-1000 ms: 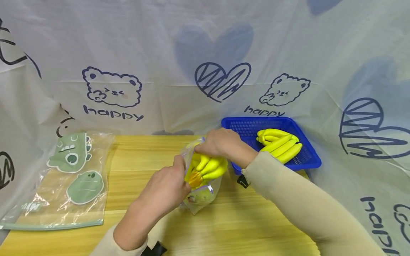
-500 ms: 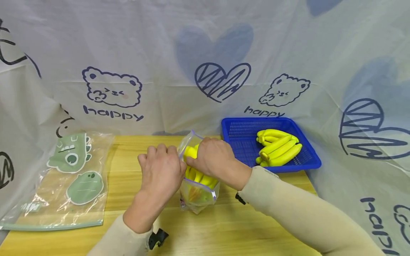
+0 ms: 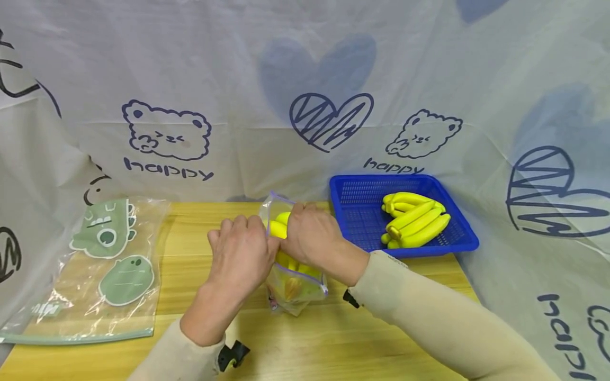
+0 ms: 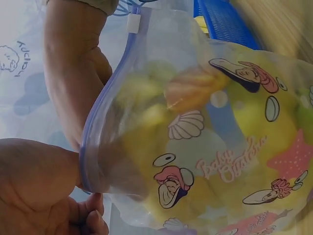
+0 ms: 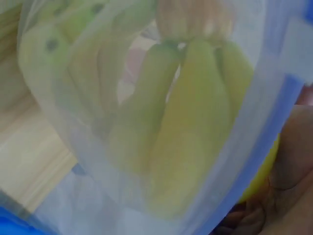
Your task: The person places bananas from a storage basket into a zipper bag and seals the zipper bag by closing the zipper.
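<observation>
A clear zip bag (image 3: 297, 296) with a purple rim and shell prints stands at the table's middle. Bunches of yellow bananas (image 3: 277, 228) fill it, seen through its wall in both wrist views. My left hand (image 3: 240, 251) pinches the bag's rim on the left, its thumb at the zip edge. At the bag's mouth, my right hand (image 3: 314, 235) is over the bananas, partly inside, and seems to grip a bunch; its fingertips are mostly hidden. A yellow banana (image 5: 261, 176) shows beside its palm in the right wrist view. The zip's white slider (image 4: 133, 23) sits on the rim.
A blue basket (image 3: 350, 241) stands at the back right, with more bananas (image 3: 416, 225) in its right half. On the left lies a flat clear zip bag (image 3: 131, 315) with green dinosaur prints. A printed cloth (image 3: 257, 164) hangs behind the wooden table (image 3: 200, 238).
My right hand has moved left and down into the bag's mouth over the bananas. My left hand has shifted up along the rim. The bag has tilted slightly left.
</observation>
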Demonstrator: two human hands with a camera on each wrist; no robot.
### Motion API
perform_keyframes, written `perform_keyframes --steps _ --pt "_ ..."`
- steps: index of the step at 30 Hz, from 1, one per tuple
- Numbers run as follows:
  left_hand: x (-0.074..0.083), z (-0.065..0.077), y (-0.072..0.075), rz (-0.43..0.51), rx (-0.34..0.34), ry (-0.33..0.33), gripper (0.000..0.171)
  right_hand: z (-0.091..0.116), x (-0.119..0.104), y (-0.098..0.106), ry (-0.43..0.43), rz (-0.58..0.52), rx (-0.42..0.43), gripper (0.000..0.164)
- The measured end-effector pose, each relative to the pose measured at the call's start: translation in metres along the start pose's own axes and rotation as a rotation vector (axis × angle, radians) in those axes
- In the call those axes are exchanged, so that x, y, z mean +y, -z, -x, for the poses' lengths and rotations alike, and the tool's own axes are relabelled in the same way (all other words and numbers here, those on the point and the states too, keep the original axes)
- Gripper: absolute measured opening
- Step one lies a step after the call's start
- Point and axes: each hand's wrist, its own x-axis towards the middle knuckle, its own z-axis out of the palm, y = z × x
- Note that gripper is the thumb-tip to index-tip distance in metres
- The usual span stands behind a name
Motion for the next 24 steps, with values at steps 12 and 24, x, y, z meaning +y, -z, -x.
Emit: perform_keyframes --steps 12,24 --pt "-0.011 -0.002 0.004 0.032 -0.1 0.082 0.022 0.012 0.04 0.024 -0.041 -0.217 0.002 0.038" --pt "-0.004 -0.003 0.016 0.167 -0.135 0.128 0.015 0.013 0.057 0.028 0.093 -0.389 0.005 0.028"
